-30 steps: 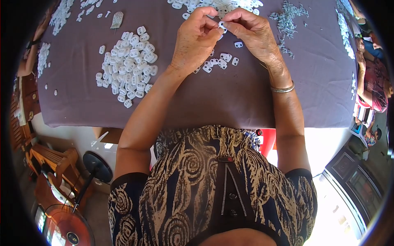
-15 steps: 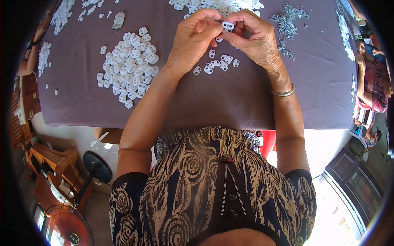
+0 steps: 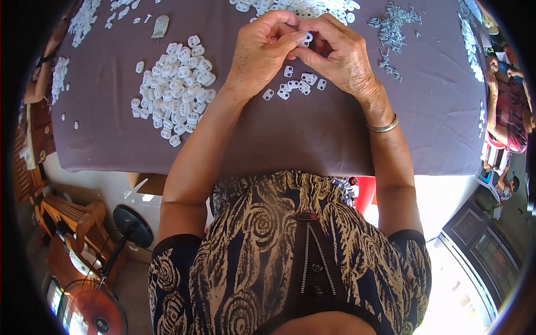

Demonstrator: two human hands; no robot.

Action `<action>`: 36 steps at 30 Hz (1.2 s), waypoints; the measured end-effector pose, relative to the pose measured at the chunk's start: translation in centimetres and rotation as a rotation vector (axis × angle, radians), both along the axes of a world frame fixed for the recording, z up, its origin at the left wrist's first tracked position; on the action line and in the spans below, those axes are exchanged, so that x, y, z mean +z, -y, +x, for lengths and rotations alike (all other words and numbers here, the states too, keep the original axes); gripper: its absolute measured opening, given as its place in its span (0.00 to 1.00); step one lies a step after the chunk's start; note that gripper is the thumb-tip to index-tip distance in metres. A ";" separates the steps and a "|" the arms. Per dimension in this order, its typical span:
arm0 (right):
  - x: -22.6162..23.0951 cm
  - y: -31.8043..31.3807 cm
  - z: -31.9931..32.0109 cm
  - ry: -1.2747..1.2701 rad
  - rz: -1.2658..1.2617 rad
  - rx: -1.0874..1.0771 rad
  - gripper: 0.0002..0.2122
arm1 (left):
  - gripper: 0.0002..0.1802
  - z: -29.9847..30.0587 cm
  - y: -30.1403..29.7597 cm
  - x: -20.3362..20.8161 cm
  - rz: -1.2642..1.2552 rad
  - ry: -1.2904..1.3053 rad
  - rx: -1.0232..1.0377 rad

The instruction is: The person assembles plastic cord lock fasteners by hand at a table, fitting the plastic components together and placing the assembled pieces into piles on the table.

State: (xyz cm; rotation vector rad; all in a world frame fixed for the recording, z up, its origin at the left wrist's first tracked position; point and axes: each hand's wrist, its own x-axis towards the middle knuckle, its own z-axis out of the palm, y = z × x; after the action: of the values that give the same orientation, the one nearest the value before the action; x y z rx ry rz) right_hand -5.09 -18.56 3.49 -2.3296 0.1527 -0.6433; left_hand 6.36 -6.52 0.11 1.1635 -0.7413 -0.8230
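Observation:
Above the far half of the table, my left hand (image 3: 266, 50) and my right hand (image 3: 336, 53) meet at the fingertips. Pinched between them is a small white plastic two-hole cord lock (image 3: 305, 40), partly covered by the fingers. Just below the hands lie several loose white cord lock parts (image 3: 293, 86) with two holes. To the left of my left hand spreads a big heap of white cord locks (image 3: 176, 84). Beyond my fingers is another heap of white plastic parts (image 3: 301, 6). A pile of small grey metal pieces, seemingly springs (image 3: 393, 28), lies right of my right hand.
A dark purplish cloth covers the table (image 3: 301, 139). A small patterned greyish object (image 3: 160, 27) lies at the far left. More white pieces (image 3: 60, 77) line the left edge. Other people's arms (image 3: 39, 84) show at both sides. A standing fan (image 3: 92, 312) is at lower left.
The cord lock has turned and is now more covered by my fingers. My right hand has shifted slightly left, closing in on my left hand.

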 end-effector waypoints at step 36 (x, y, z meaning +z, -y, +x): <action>-0.4 0.5 -0.4 -0.121 -0.129 -0.039 0.13 | 0.09 -0.7 0.0 1.8 0.079 -0.081 0.123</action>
State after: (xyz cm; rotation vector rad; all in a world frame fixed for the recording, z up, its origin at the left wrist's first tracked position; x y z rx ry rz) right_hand -5.51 -19.04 3.06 -2.4962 0.2180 -0.5450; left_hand 5.63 -6.48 1.89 1.2268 -0.5683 -0.7972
